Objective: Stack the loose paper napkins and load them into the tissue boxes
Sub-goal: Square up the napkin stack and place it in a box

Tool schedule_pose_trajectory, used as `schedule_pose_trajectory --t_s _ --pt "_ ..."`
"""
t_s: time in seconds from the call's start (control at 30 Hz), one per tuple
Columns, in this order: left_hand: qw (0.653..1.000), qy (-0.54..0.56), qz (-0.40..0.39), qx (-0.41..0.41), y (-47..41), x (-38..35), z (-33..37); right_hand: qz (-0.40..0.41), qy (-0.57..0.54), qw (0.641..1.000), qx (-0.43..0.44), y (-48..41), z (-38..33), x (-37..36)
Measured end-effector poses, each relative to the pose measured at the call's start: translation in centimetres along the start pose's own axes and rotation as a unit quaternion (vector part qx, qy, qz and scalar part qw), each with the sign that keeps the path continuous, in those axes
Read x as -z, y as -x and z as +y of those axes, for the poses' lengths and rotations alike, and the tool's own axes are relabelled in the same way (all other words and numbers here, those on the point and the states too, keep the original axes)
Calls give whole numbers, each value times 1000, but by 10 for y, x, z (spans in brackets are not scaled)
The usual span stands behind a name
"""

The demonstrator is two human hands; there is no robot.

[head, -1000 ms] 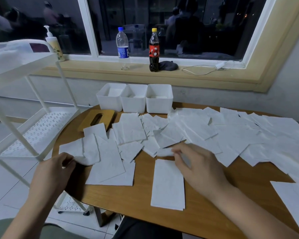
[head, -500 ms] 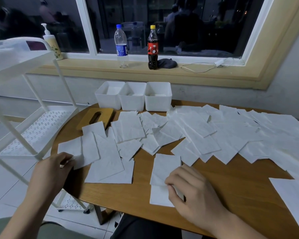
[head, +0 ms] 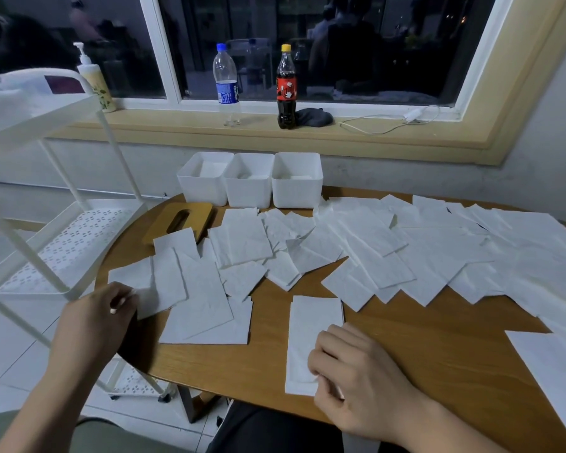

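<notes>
A small stack of white paper napkins [head: 314, 322] lies at the near edge of the round wooden table [head: 406, 341], its near end gripped by the curled right hand [head: 356, 377], while the left hand [head: 95, 318] pinches a loose white napkin [head: 134, 277] at the left, with three open white plastic tissue boxes [head: 249, 188] at the far edge below a dark window's beige sill [head: 177, 132].

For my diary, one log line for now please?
left hand: pinches loose napkin | right hand: grips napkin stack | tissue boxes: unlidded
</notes>
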State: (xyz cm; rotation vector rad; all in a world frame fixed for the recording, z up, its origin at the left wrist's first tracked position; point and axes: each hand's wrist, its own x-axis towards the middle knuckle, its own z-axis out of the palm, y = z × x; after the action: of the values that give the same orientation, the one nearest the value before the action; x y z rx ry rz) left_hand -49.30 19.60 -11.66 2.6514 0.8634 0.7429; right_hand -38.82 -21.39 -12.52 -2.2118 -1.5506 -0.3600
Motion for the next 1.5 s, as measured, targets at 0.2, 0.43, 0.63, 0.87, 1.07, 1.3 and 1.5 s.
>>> schedule_pose_trajectory --t_s 0.2,0.43,0.63,0.87,1.07,1.3,1.5 --pt "995 -8 77 -57 2 19 25 -37 -26 999 -20 0 -2 2" --pt "983 49 75 -159 14 30 81 33 -146 982 -117 1 5 11" --pt "971 134 1 -197 34 10 137 75 -277 910 -298 -9 15 21" --pt "949 177 -52 -257 67 -17 185 -15 -501 765 -405 -44 21 35" --pt "915 170 -69 -360 94 -32 200 -6 -483 764 -428 -50 31 28" --pt "891 138 -107 -419 111 -45 198 -7 -313 843 -437 -38 35 18" --pt "882 117 -125 -438 114 -50 193 22 -238 873 -425 -31 38 7"
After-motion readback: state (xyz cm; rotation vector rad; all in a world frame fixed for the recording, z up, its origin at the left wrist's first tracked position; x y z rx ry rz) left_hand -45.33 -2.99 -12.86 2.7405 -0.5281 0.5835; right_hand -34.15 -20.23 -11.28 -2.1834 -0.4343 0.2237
